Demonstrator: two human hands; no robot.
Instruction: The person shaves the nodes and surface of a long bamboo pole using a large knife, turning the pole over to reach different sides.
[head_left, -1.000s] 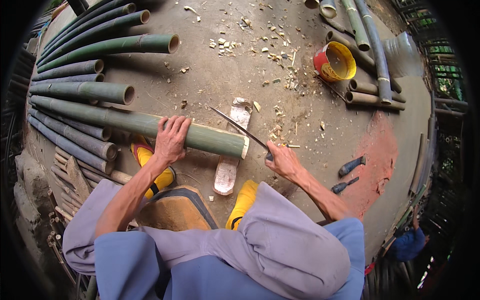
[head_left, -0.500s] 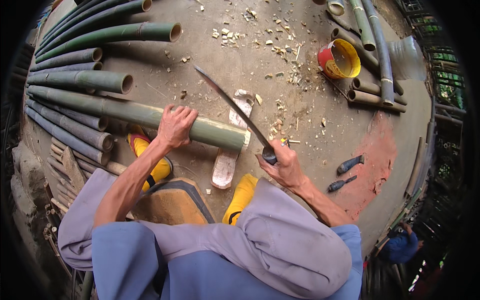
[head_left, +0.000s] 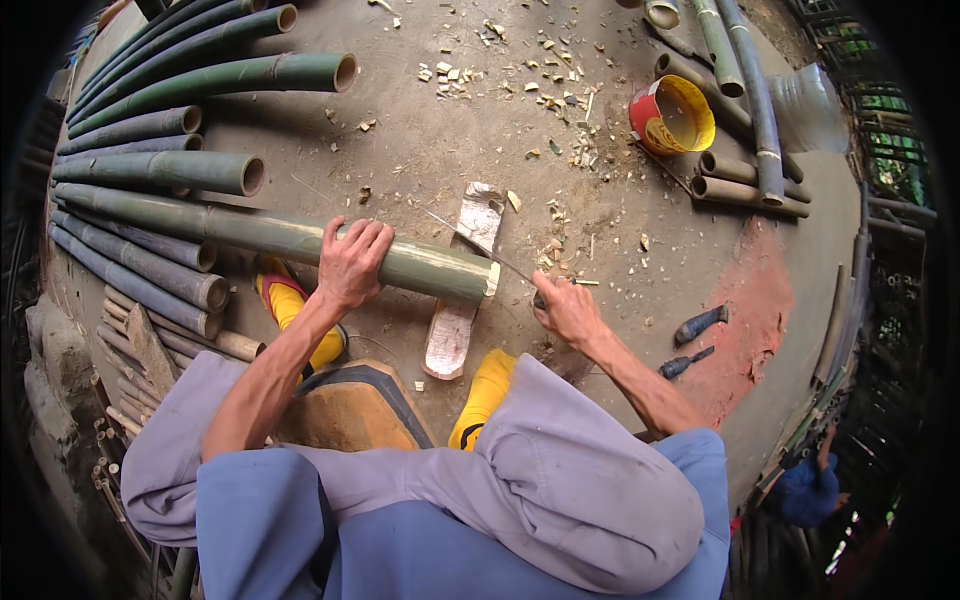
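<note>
Bamboo poles lie in a fanned row on our left, on a dusty floor. One long green pole runs from among them to the middle, its pale cut end across a wooden block. Our left hand grips it short of that end, fingers curled over the top. A long knife slants just beside the tip, its handle in our closed right hand; we cannot tell whether blade and bamboo touch. Farther right stands a red-and-yellow bucket.
</note>
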